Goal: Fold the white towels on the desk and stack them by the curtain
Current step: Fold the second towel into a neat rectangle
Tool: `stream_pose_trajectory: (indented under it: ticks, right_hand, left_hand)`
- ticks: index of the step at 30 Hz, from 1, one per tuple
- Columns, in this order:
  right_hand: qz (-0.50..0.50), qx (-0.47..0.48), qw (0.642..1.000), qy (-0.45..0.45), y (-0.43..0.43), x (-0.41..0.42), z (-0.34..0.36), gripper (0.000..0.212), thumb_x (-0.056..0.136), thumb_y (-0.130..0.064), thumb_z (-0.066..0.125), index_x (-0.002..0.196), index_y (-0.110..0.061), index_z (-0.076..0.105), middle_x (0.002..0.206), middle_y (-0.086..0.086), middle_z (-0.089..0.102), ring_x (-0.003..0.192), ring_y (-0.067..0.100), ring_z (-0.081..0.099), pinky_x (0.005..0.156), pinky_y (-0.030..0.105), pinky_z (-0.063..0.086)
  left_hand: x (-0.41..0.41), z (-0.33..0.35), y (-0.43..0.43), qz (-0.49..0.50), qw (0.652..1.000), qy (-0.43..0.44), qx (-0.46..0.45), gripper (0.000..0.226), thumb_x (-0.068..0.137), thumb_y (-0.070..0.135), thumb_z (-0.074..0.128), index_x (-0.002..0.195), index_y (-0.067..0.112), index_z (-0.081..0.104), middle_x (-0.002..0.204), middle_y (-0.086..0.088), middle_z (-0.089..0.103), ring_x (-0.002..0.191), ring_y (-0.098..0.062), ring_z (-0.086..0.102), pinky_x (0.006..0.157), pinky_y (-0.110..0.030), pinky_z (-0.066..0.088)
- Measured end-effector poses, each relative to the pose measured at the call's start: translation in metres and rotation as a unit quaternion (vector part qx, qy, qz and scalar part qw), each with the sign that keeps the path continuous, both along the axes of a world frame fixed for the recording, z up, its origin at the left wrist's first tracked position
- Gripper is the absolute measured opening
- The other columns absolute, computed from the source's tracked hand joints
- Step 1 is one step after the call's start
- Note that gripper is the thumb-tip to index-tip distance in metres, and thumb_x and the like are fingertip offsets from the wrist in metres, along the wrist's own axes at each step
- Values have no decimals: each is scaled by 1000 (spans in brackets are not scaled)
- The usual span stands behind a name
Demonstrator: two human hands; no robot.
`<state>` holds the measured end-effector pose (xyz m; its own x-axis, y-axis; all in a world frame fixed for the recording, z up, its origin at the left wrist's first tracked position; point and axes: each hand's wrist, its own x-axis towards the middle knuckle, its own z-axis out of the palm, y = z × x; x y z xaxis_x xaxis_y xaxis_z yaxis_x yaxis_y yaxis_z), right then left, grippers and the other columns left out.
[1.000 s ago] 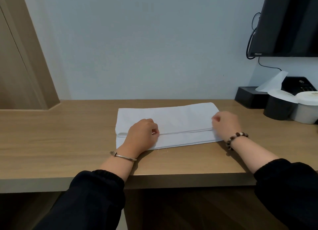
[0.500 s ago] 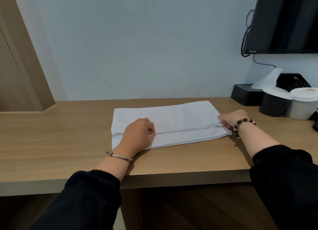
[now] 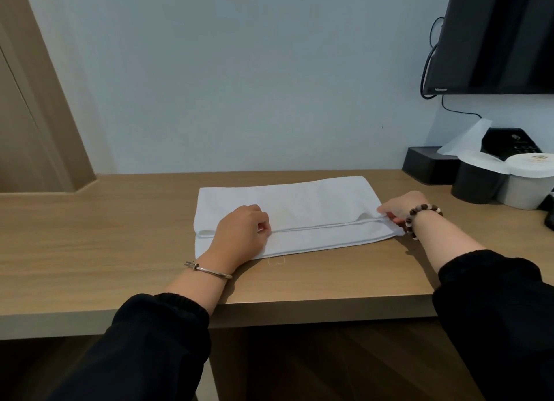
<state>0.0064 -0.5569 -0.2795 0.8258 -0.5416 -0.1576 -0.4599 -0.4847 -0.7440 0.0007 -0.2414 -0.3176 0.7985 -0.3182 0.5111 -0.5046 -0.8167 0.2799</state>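
**Inspector:** White cloth, one item: where does it lie, and in what condition?

**Me:** One white towel lies flat on the wooden desk, about the middle, its long side running left to right. It is already folded lengthwise; a hemmed edge crosses it from my left hand to my right hand.

**Inspector:** State of your fingers?

**Me:** Left hand is curled into a loose fist, knuckles down on the near-left part, fingertips closed on the hem line and pinning it. Right hand is at the right end, fingers narrowed to a pinch on the upper layer's corner, which stands slightly lifted off the layer beneath.

**Inspector:** Handling assessment?

**Me:** I judge it light, thin and limp, with no stiffness of its own. It will sag wherever unsupported and layers may slide apart on the smooth desk. Not fragile.

**Inspector:** Recommended hold?

**Me:** Corners and hems, both layers together, with one hand anchoring while the other carries the end across. A loose thread shows at the near edge; I would avoid snagging it.

**Inspector:** Hazards nearby?

**Me:** Lidded cups and a tissue box sit far right, apart from the towel. No curtain is in view.
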Motion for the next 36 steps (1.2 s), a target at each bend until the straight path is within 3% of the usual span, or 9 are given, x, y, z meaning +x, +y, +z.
stream_pose_trajectory:
  ticks: [4, 10, 15, 18, 22, 25, 27, 30, 36]
  right_hand:
    - [24, -78, 996, 25, -2, 0, 0, 32, 85, -31, 67, 87, 1, 59, 84, 13, 60, 84, 28, 58, 68, 32, 45]
    - [53, -96, 992, 58, -5, 1, 2, 35, 86, -36, 64, 72, -5, 55, 67, 8, 55, 60, 20, 49, 54, 28, 39]
    - [78, -107, 986, 103, -5, 2, 7, 34, 88, -38, 61, 79, -5, 56, 70, 7, 56, 61, 17, 50, 55, 26, 41]
    - [88, -100, 983, 123, -4, 4, 9, 25, 86, -27, 60, 76, -5, 55, 71, 9, 55, 62, 19, 49, 55, 25, 40]
    - [61, 0, 995, 72, -4, 8, 9, 14, 85, -16, 57, 79, -4, 55, 69, 12, 58, 46, 17, 41, 47, 26, 36]
    - [35, 117, 992, 35, -5, 12, 6, 14, 90, -10, 52, 97, 2, 52, 76, 17, 68, 32, 14, 47, 33, 20, 34]
    - [27, 182, 983, 0, -5, 15, 3, 18, 91, -4, 51, 108, 0, 50, 87, 23, 64, 42, 20, 62, 32, 21, 41]
    - [26, 207, 976, -67, -7, 20, -5, 37, 85, 5, 53, 122, 5, 50, 111, 26, 58, 66, 29, 63, 51, 30, 57]
    - [16, 229, 968, -104, -8, 21, -14, 36, 82, 6, 56, 118, 8, 51, 83, 17, 59, 68, 27, 64, 57, 30, 56]
  left_hand:
    - [0, 0, 0, -1, 1000, 4, 0, 10, 83, 15, 60, 77, 14, 68, 84, 3, 61, 82, -16, 53, 68, -30, 44]
    - [1, 0, 0, 0, 1000, 7, 1, 10, 83, 16, 60, 77, 15, 68, 84, 4, 60, 82, -15, 53, 68, -29, 44]
    - [1, 0, 0, 0, 1000, 5, 7, 10, 83, 15, 60, 76, 15, 67, 83, 3, 60, 81, -16, 52, 67, -29, 44]
    - [0, 0, 0, -1, 1000, 6, 8, 10, 83, 15, 60, 76, 15, 67, 83, 3, 60, 81, -16, 53, 67, -30, 45]
    - [1, 1, 0, 1, 1000, 11, 11, 10, 84, 17, 60, 78, 16, 67, 85, 4, 61, 82, -15, 52, 69, -30, 45]
    - [1, 1, 0, 1, 1000, 11, 13, 10, 85, 17, 60, 80, 16, 68, 86, 4, 61, 83, -15, 52, 69, -29, 45]
    - [1, 1, 0, 1, 1000, 10, 14, 10, 85, 17, 59, 79, 16, 68, 86, 3, 61, 82, -16, 52, 69, -29, 45]
    - [0, 1, 0, 1, 1000, 8, 13, 10, 84, 17, 59, 79, 16, 67, 85, 4, 61, 82, -15, 52, 69, -30, 46]
    - [-1, 2, 0, -2, 1000, 9, 14, 10, 85, 16, 59, 80, 16, 68, 86, 3, 61, 82, -15, 52, 68, -27, 44]
